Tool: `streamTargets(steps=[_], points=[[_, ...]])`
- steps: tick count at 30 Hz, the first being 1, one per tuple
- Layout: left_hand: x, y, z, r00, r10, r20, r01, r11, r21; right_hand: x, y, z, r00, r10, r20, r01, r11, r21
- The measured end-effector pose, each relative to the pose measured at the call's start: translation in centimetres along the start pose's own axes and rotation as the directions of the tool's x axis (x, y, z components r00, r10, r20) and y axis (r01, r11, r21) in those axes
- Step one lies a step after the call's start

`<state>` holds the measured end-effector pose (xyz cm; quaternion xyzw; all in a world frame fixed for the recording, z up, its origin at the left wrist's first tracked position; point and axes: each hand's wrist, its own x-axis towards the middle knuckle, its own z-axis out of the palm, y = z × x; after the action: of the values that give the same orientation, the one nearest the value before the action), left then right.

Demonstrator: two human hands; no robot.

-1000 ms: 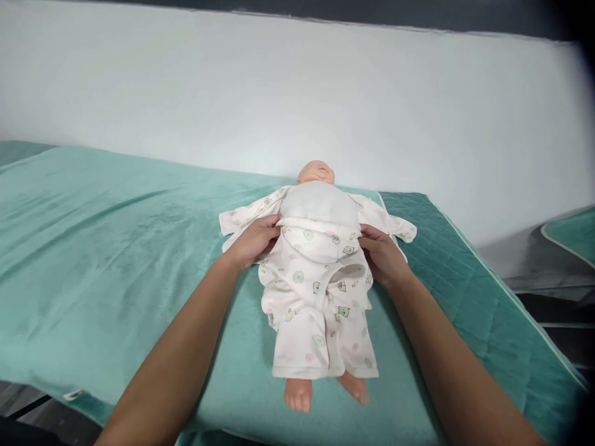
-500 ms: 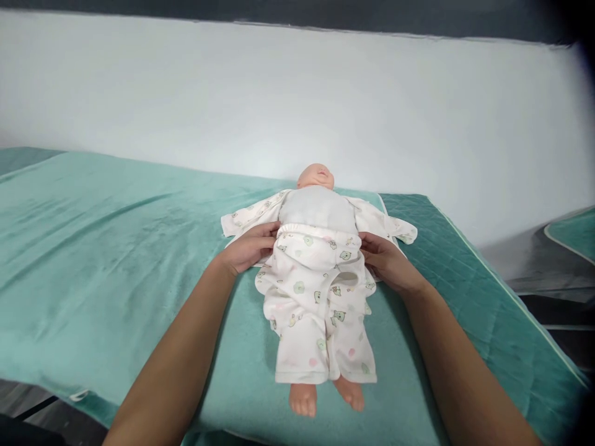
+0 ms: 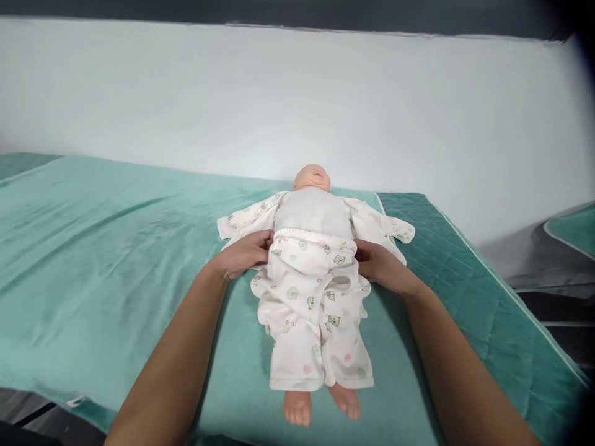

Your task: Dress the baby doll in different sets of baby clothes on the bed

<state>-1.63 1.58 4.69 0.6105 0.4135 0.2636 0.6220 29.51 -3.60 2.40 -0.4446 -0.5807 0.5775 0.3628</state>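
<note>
On a smooth green sheet, one doll lies faceup in printed soft pants, two bare feet showing. Two hands, left and right, curl fingers at the gathered waistband's sides; their grip cannot be told.

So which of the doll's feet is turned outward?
The foot on your right: it slants off to the side, while the other foot points nearly straight towards you.
</note>
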Motion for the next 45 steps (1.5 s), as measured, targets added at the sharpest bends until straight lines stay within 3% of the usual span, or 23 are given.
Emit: streamTargets(steps=[5, 12, 15, 21, 26, 31, 37, 45], points=[[0.1, 0.1, 0.1, 0.993, -0.042, 0.109, 0.042, 0.999, 0.000, -0.1, -0.4, 0.2, 0.998, -0.029, 0.051, 0.032, 0.998, -0.058], [-0.2, 0.8, 0.1, 0.988, -0.054, 0.142, 0.024, 0.978, 0.205, 0.0, -0.5, 0.1, 0.991, -0.069, 0.117, 0.084, 0.989, -0.124], [-0.2, 0.9, 0.2, 0.991, -0.046, 0.129, 0.017, 0.976, 0.216, -0.1, -0.7, 0.0, 0.991, -0.068, 0.117, 0.088, 0.979, -0.183], [0.2, 0.4, 0.3, 0.993, -0.101, 0.055, 0.093, 0.987, 0.134, 0.1, -0.6, 0.2, 1.000, -0.028, 0.010, 0.030, 0.971, -0.239], [-0.1, 0.7, 0.3, 0.990, -0.023, 0.141, 0.002, 0.990, 0.144, 0.0, -0.3, 0.5, 0.992, -0.127, 0.005, 0.125, 0.974, -0.188], [0.0, 0.5, 0.1, 0.976, 0.007, 0.220, -0.025, 0.996, 0.081, -0.3, -0.3, 0.3, 0.992, -0.105, 0.062, 0.113, 0.985, -0.130], [0.1, 0.6, 0.5, 0.980, 0.026, 0.199, -0.063, 0.982, 0.178, -0.1, -0.4, 0.7, 0.993, -0.099, 0.059, 0.107, 0.981, -0.162], [0.1, 0.9, 0.3, 0.972, 0.105, 0.212, -0.173, 0.925, 0.338, 0.1, -0.5, 1.6, 0.964, -0.267, 0.003, 0.254, 0.915, -0.313]])
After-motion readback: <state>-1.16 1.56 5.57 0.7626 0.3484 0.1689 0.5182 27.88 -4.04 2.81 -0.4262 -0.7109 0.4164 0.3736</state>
